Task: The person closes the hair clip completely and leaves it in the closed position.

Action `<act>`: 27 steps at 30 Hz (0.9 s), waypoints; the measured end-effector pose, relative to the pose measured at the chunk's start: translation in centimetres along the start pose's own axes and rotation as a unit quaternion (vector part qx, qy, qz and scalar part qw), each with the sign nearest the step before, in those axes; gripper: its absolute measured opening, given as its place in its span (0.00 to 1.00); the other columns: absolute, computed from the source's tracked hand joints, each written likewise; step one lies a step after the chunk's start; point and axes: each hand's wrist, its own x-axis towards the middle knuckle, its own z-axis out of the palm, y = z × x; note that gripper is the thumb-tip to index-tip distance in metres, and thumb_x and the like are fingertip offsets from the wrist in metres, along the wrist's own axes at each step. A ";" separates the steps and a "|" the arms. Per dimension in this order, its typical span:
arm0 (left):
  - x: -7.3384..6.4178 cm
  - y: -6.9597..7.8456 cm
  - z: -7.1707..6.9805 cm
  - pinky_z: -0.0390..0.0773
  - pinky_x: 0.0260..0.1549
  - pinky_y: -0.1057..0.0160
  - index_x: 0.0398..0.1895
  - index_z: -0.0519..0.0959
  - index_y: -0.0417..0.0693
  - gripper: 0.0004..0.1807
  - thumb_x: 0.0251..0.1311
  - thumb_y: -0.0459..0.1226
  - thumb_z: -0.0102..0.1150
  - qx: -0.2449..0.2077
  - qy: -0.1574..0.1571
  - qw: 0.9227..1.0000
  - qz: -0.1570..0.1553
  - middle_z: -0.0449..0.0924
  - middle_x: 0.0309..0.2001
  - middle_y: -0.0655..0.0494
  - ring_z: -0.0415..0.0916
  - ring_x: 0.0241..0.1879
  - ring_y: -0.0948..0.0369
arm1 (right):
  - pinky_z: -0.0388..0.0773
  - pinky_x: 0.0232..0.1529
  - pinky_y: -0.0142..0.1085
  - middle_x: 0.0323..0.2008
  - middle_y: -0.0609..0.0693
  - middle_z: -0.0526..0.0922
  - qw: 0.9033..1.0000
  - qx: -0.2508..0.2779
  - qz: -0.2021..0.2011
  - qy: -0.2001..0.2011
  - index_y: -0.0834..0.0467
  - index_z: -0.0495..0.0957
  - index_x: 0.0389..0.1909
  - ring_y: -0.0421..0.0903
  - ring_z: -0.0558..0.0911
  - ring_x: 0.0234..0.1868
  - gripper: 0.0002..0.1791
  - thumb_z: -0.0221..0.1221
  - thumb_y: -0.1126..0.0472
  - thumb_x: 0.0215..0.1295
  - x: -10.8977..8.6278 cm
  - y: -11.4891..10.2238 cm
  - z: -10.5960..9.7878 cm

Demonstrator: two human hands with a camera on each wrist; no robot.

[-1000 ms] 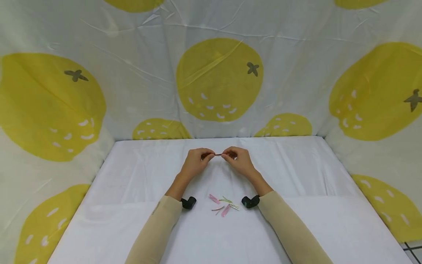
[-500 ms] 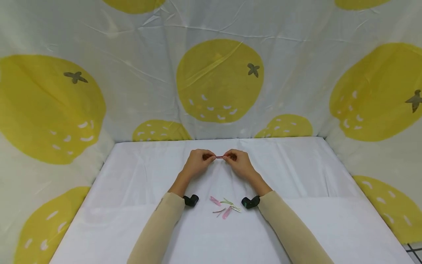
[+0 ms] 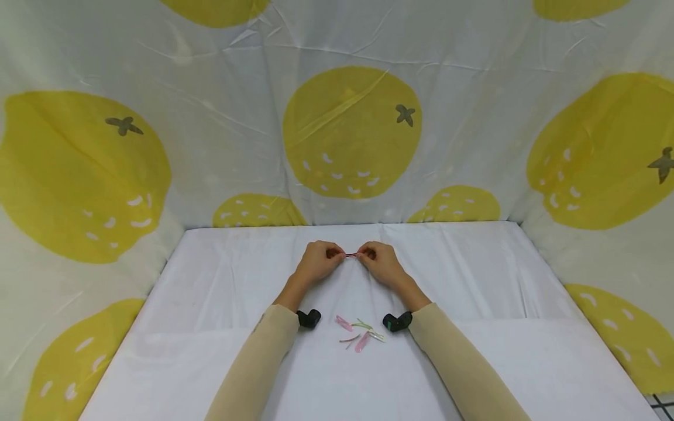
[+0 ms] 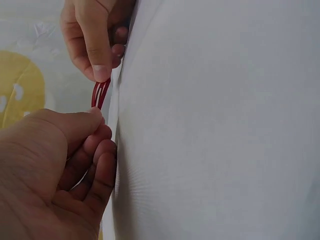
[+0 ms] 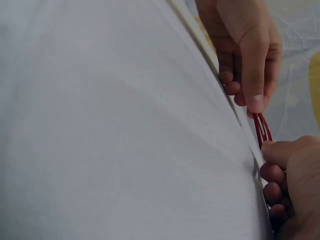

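Observation:
A red snap hair clip [image 4: 101, 93] is stretched between my two hands above the far part of the white-covered table. My left hand [image 3: 320, 261] pinches one end between thumb and fingertips, and my right hand [image 3: 380, 263] pinches the opposite end the same way. In the right wrist view, slim gaps show between the strips of the hair clip [image 5: 262, 130]. Both ends are hidden under the thumbs. Nearer the body, between the forearms, lies a loose group of small hair clips, among them a pink clip [image 3: 363, 342] and a green clip [image 3: 361, 323].
The white cloth [image 3: 474, 374] covers the table. Behind it and at both sides hangs a pale curtain [image 3: 231, 128] with large yellow fruit prints. A black wrist camera [image 3: 309, 318] sits on the left wrist, another black camera [image 3: 397, 321] on the right.
Both hands have come slightly lower in the head view with the red hair clip still between them. Its strips look a little more parted now. The loose clips stay where they lay.

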 end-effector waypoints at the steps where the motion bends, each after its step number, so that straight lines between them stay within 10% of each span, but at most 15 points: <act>1: 0.1 0.0 0.0 0.79 0.38 0.63 0.37 0.90 0.51 0.06 0.67 0.41 0.68 -0.002 0.000 1.000 -0.003 0.87 0.32 0.58 0.79 0.32 0.65 | 0.74 0.34 0.32 0.30 0.48 0.84 1.000 -0.001 0.001 -0.002 0.55 0.86 0.39 0.40 0.77 0.29 0.05 0.64 0.58 0.72 0.1 0.0 -0.1; 27: 0.5 0.9 1.0 0.80 0.36 0.61 0.35 0.91 0.47 0.05 0.64 0.37 0.69 0.015 0.048 0.998 -0.042 0.89 0.30 0.55 0.82 0.34 0.59 | 0.70 0.30 0.31 0.24 0.48 0.80 0.999 -0.027 0.018 -0.004 0.57 0.86 0.36 0.40 0.74 0.25 0.04 0.65 0.61 0.69 0.9 -0.2 0.1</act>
